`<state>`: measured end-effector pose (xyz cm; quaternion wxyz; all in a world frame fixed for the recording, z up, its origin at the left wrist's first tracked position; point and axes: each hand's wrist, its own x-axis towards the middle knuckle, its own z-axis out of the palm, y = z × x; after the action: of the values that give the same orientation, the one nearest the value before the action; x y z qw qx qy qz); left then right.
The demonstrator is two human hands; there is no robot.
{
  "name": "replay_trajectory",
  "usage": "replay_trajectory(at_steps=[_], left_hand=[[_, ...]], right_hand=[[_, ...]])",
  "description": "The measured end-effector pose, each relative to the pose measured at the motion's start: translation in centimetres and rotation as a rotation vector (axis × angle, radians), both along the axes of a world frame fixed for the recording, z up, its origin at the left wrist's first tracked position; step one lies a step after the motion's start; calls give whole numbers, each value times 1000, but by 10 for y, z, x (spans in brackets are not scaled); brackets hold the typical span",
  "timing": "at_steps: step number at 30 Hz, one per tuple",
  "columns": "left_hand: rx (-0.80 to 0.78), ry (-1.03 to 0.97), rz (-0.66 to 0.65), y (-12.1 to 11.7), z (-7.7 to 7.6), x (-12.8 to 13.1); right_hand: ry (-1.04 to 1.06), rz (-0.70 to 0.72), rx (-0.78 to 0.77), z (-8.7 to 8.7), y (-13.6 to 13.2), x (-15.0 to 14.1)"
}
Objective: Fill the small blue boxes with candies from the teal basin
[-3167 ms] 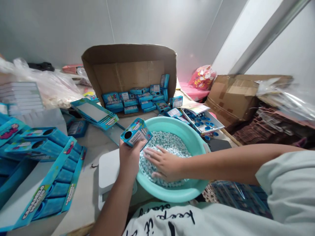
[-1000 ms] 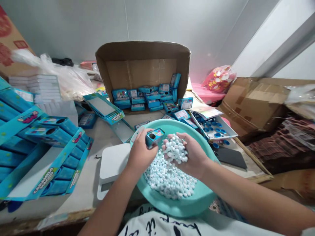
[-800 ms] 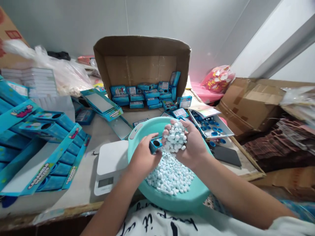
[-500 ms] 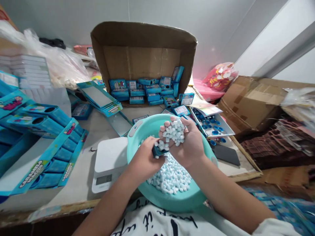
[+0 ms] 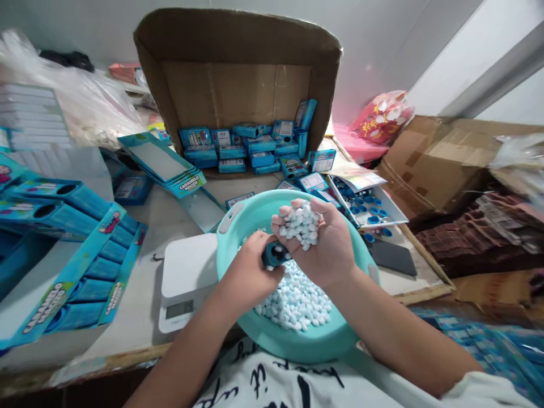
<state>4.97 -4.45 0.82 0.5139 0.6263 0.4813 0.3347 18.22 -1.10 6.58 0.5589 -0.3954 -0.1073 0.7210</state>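
A small blue candy box (image 5: 272, 255) is clamped in the left hand (image 5: 250, 273), over the turquoise basin (image 5: 280, 343); pale candies (image 5: 301, 224) are borne in the right hand (image 5: 335, 250), cupped palm-up just beside it. Half a second earlier, candies were heaped over the box's mouth; now its hole is exposed, a few remaining. Digital scale (image 5: 190, 263) unmoved, left of the basin.

It seems a packing workshop, with a scale (image 5: 189, 263) on the surface (image 5: 147, 235), a basin (image 5: 300, 348) of pellets (image 5: 295, 309), many similar boxes (image 5: 262, 160).
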Motion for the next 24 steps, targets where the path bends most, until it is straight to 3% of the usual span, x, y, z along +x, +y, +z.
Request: replay_trajectory(at_steps=[19,24], left_hand=[[88,-1,-101,-3,5,0],[127,2,-84,-4,2,0]], right_hand=[[-112,26,-28,-7,-1,6],[-111,25,36,-7,-2,8]])
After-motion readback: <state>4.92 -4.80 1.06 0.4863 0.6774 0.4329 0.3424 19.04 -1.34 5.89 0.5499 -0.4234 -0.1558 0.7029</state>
